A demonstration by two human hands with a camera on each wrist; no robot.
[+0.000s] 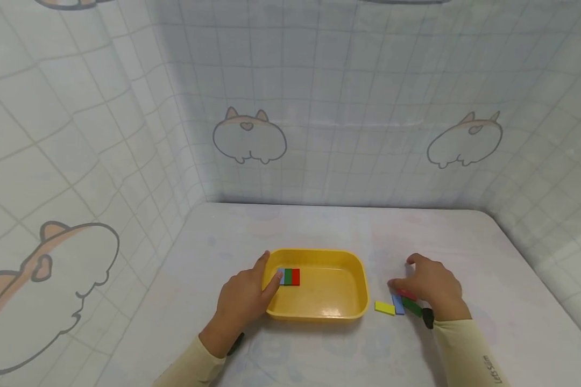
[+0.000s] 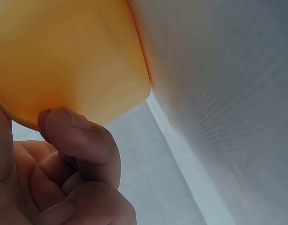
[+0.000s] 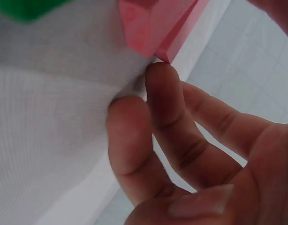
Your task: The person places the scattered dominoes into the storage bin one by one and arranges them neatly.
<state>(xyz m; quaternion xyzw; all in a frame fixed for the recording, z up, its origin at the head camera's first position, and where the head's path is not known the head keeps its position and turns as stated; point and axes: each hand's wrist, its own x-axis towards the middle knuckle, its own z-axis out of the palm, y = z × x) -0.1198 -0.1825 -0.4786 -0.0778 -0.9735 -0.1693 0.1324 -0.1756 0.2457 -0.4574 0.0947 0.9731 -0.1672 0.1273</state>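
A yellow plastic tray (image 1: 329,293) stands in the middle of the table. My left hand (image 1: 244,295) grips its left side, thumb over the rim and curled fingers outside against the wall in the left wrist view. Inside the tray, next to that thumb, a blue block (image 1: 281,277), a green block (image 1: 288,277) and a red block (image 1: 296,277) lie side by side. To the right of the tray, my right hand (image 1: 433,287) is over a loose red block (image 1: 406,294), with thumb and fingers apart. In the right wrist view, two red pieces (image 3: 144,23) show by the fingertips.
Near the right hand lie a yellow block (image 1: 384,308), a blue block (image 1: 398,305) and a green block (image 1: 411,307). Behind the white table (image 1: 252,226) hangs a grid-patterned cloth (image 1: 358,118), which also covers both sides.
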